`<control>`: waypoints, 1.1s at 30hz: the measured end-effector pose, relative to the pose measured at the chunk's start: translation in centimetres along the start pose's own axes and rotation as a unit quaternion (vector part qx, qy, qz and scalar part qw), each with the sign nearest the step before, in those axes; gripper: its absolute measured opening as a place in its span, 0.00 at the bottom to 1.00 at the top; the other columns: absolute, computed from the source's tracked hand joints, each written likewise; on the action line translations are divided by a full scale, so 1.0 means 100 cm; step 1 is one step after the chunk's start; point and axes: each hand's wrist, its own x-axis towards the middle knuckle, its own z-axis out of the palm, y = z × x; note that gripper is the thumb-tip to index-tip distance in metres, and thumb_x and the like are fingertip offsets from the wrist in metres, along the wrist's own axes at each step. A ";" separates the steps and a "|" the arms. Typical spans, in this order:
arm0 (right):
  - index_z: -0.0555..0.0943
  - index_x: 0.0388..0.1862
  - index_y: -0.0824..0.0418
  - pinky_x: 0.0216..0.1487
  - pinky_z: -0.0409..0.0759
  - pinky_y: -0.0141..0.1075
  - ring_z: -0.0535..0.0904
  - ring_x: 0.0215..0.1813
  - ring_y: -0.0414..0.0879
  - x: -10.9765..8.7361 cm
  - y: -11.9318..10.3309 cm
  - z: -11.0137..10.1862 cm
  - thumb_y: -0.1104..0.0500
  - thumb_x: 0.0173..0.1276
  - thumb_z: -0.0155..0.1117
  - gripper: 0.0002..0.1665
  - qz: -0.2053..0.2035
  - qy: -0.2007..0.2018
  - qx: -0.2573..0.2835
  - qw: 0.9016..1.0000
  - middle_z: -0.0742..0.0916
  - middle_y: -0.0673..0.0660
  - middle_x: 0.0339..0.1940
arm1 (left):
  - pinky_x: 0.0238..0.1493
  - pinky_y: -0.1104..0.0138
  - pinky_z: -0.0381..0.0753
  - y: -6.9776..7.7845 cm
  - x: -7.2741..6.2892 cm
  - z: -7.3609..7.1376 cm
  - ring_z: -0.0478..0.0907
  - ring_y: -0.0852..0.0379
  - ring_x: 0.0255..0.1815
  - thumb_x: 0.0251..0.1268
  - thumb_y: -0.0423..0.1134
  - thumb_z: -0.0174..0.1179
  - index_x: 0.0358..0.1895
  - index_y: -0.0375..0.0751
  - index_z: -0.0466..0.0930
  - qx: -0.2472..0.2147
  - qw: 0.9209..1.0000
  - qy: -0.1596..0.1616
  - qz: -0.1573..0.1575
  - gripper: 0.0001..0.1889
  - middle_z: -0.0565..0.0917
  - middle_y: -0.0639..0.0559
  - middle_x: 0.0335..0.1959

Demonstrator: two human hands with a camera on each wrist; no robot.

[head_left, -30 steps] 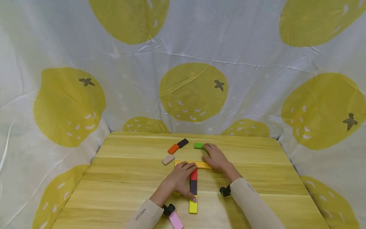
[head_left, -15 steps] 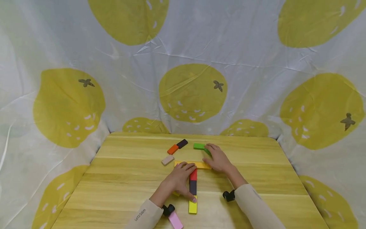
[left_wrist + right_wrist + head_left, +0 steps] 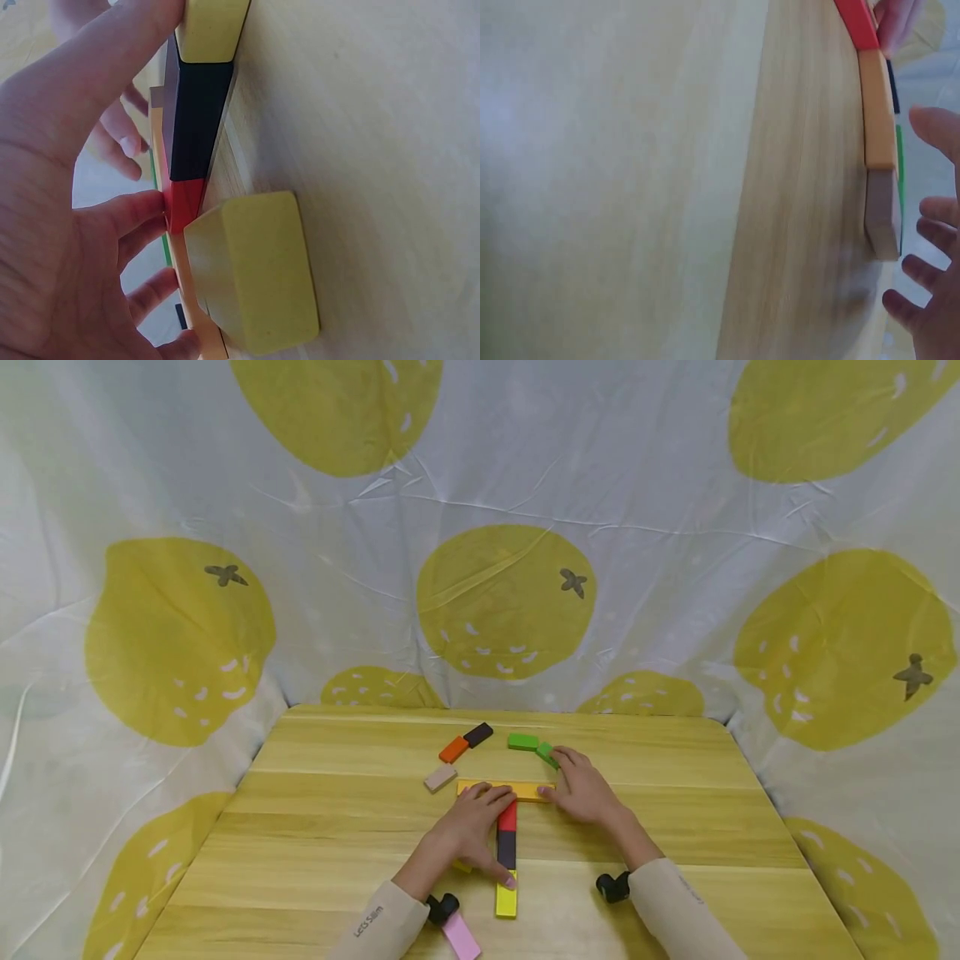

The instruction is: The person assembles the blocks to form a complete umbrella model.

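Observation:
My left hand (image 3: 467,833) lies spread along a straight line of yellow (image 3: 507,906), black (image 3: 507,850) and red (image 3: 507,816) blocks. Its thumb rests on the yellow one; the index fingertip touches the red one, as the left wrist view shows. The line meets an orange bar (image 3: 529,792) crosswise, making a T. My right hand (image 3: 588,789) is over the bar's right end, thumb beside it, fingertips at a green block (image 3: 547,755). In the right wrist view, its fingers are spread above a brown block (image 3: 883,214) that continues the orange bar.
Another green block (image 3: 522,742) touches the first one's corner. Orange-red (image 3: 453,749), dark (image 3: 478,735) and beige (image 3: 441,778) blocks lie at the back left. A second yellow block (image 3: 270,274) is beneath my left hand; a pink block (image 3: 461,937) lies by the left wrist.
My right hand has drawn back toward me and to the right, uncovering more of the second green block. The left hand has stayed in place.

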 end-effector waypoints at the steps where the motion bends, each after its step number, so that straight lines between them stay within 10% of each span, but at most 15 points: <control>1: 0.65 0.79 0.64 0.75 0.67 0.62 0.64 0.79 0.65 0.001 0.003 0.001 0.38 0.72 0.65 0.47 0.005 -0.003 0.000 1.000 0.69 0.63 0.79 | 0.81 0.46 0.58 0.000 0.000 0.000 0.55 0.46 0.82 0.28 0.83 0.72 0.83 0.55 0.56 -0.001 1.000 0.000 -0.001 0.71 0.59 0.59 0.83; 33: 0.68 0.78 0.61 0.70 0.72 0.62 0.70 0.74 0.66 0.007 0.013 0.000 0.35 0.70 0.64 0.47 0.003 -0.026 -0.028 0.999 0.71 0.59 0.79 | 0.81 0.44 0.57 0.001 -0.003 -0.002 0.56 0.46 0.82 0.30 0.82 0.72 0.83 0.55 0.56 -0.004 1.000 -0.003 0.003 0.71 0.58 0.58 0.83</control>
